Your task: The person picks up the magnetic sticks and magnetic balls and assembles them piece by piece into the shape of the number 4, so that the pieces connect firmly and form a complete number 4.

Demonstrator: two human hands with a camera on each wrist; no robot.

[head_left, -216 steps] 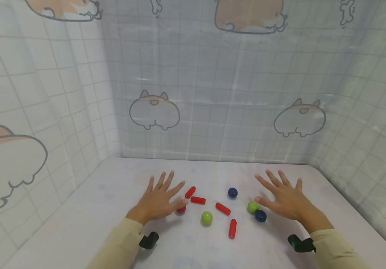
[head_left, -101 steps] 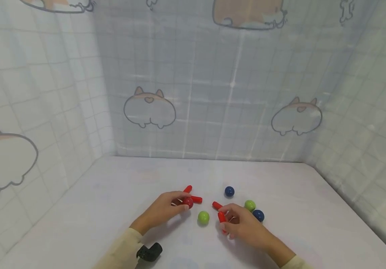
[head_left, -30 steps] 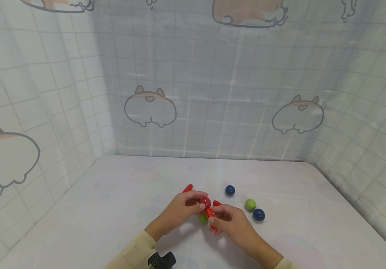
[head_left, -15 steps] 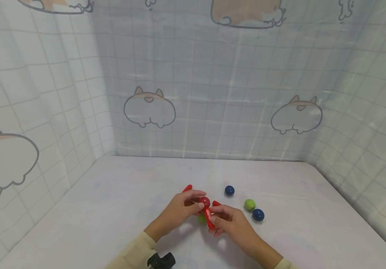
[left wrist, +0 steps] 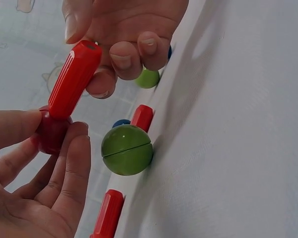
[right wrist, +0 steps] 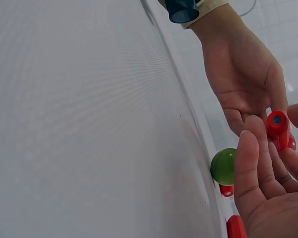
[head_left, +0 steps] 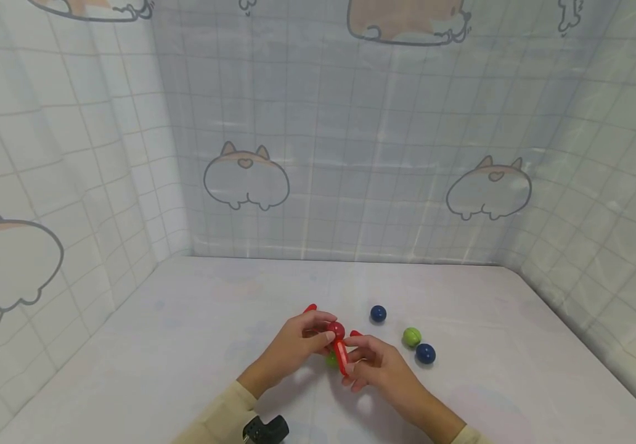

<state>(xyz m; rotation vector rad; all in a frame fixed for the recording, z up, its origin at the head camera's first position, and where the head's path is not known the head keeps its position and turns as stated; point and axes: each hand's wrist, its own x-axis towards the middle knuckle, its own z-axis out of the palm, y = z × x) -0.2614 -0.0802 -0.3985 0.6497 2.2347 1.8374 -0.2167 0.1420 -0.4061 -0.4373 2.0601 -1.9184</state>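
Note:
In the head view my left hand (head_left: 296,339) pinches a glossy red ball (head_left: 336,330) between thumb and fingers, above the table. A red ribbed rod (head_left: 341,356) stands against the ball and slants down from it; the left wrist view shows the rod (left wrist: 74,79) meeting the ball (left wrist: 52,131) end-on. My right hand (head_left: 384,370) has its thumb and index finger at the rod's other end, its remaining fingers curled below. A small dark dot marks that end of the rod (right wrist: 278,124) in the right wrist view.
A green ball (left wrist: 126,149) lies just under the hands, partly hidden in the head view. Nearby lie more red rods (head_left: 310,308), partly covered by the hands. Further right are a second green ball (head_left: 411,337) and two blue balls (head_left: 426,354). Patterned curtains (head_left: 351,154) enclose the table.
From open above the table, my hands have taken the red ball and a red rod and brought them together. In the last second both have shifted slightly left, and more of the rod shows.

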